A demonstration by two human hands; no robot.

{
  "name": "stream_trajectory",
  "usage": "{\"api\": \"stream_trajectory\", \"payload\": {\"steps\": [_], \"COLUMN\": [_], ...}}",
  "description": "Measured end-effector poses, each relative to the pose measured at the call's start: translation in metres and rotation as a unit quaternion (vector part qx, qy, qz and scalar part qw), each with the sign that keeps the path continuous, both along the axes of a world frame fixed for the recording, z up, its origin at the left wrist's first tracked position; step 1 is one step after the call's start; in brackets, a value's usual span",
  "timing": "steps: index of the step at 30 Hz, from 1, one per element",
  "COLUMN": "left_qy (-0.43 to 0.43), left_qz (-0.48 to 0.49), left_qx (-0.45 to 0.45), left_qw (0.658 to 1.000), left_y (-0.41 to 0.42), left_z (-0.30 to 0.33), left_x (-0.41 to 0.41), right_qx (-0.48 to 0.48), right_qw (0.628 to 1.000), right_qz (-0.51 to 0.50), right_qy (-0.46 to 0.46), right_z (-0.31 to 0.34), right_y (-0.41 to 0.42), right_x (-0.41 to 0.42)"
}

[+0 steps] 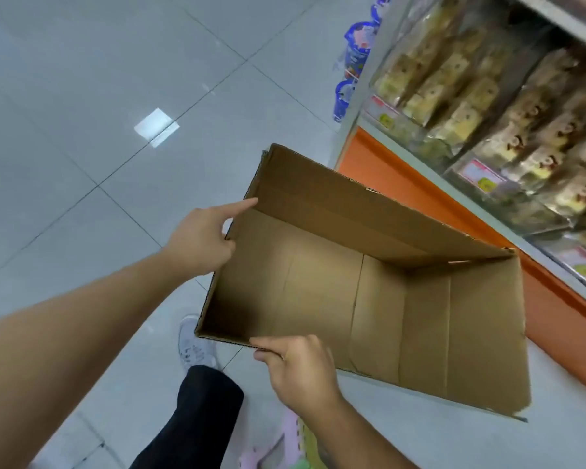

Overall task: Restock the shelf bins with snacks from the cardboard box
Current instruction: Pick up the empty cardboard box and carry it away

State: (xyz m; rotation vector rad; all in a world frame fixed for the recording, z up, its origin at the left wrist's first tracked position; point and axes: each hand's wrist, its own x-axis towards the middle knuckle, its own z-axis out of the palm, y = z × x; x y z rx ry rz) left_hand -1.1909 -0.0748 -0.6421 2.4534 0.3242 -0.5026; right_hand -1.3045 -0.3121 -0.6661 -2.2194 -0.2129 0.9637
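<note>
Cardboard box [369,299] — empty, light, stiff; left hand [200,238] grips nine-o'clock rim, right hand [298,367] pinches six-o'clock rim — sound holds.

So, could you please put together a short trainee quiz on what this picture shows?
1. True or false: the cardboard box holds snacks.
2. Which hand pinches the box's near edge: left or right?
3. The base panel under the shelf bins is coloured ____.

Key: 1 false, it shows only bare cardboard inside; 2 right, while the left hand holds the side edge; 3 orange.
</note>
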Motion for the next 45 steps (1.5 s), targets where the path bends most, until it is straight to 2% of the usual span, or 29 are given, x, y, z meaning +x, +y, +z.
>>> {"api": "stream_trajectory", "payload": {"steps": [7, 14, 18, 21, 25, 28, 35, 45], "left_qy": [0.017, 0.039, 0.033, 0.031, 0.021, 0.013, -0.022, -0.056], "left_qz": [0.116, 0.258, 0.335, 0.367, 0.418, 0.460, 0.496, 0.394], "left_qx": [0.000, -0.007, -0.045, -0.059, -0.051, -0.054, -0.103, -0.141], "left_qw": [0.993, 0.965, 0.941, 0.928, 0.907, 0.886, 0.862, 0.906], "left_y": [0.203, 0.361, 0.421, 0.448, 0.473, 0.477, 0.473, 0.488], "left_z": [0.009, 0.025, 0.046, 0.057, 0.070, 0.080, 0.107, 0.127], "left_x": [-0.018, -0.029, -0.011, 0.004, 0.040, 0.080, 0.215, 0.458], "right_qx": [-0.032, -0.049, -0.060, -0.114, -0.172, -0.145, -0.148, -0.147], "right_qw": [0.992, 0.965, 0.944, 0.930, 0.935, 0.958, 0.961, 0.976], "right_qz": [0.123, 0.257, 0.320, 0.341, 0.296, 0.234, 0.202, 0.079], "right_qy": [0.005, -0.022, -0.049, -0.080, -0.090, -0.075, -0.116, -0.138], "right_z": [0.018, 0.037, 0.041, 0.035, 0.033, 0.048, 0.084, 0.124], "right_y": [0.178, 0.330, 0.381, 0.380, 0.378, 0.388, 0.398, 0.378], "right_x": [0.043, 0.102, 0.161, 0.218, 0.312, 0.380, 0.538, 0.733]}}
